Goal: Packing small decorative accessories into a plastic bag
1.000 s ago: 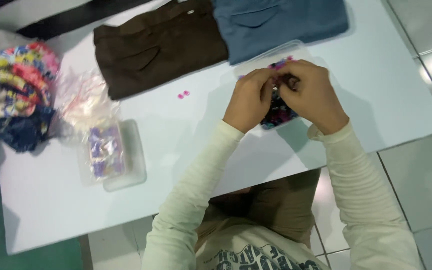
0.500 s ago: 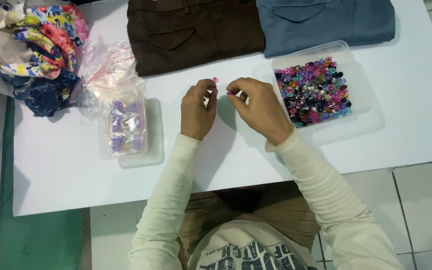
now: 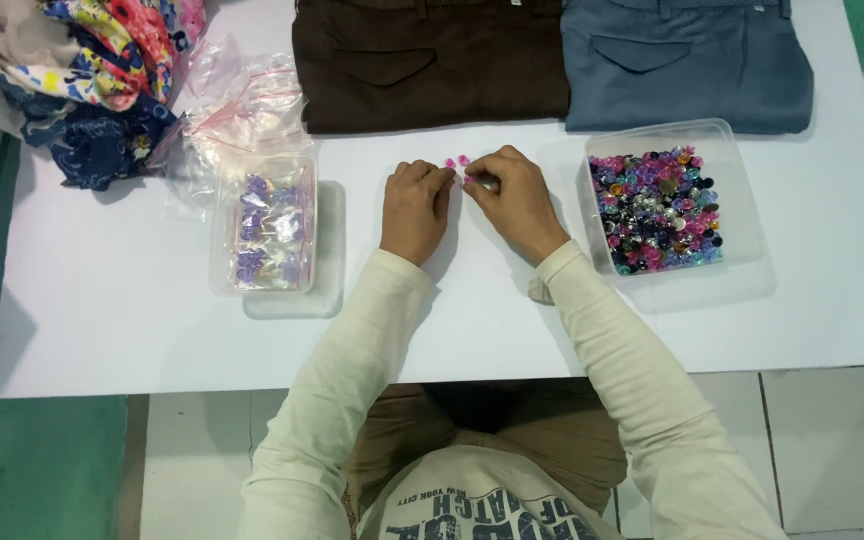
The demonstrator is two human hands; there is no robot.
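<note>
Both hands down on the white table (image 3: 102, 300), fingertips nearly touching in the middle. Left hand (image 3: 415, 208) curled loosely, knuckles up, fingers bent toward a couple of tiny pink beads (image 3: 457, 162) lying on the tabletop just past the fingertips. Right hand (image 3: 517, 198) pinched shut on another small pink bead (image 3: 470, 180), thumb and forefinger pressed together around it. Couldn't tell whether the left fingers actually gripped anything.

Off to the right, well apart from the hands, a clear plastic tray (image 3: 742, 215) packed with mixed beads (image 3: 654, 208) in pink, purple, black and silver. Off to the left, a smaller clear box (image 3: 264, 225) with purple pieces inside, sitting on its lid. Crumpled clear plastic bags (image 3: 237, 105) just beyond that box, and a heap of floral fabric (image 3: 92, 70) in the far left corner. Along the far edge, folded brown trousers (image 3: 427, 60) right beside folded blue-grey trousers (image 3: 687, 60), touching.
</note>
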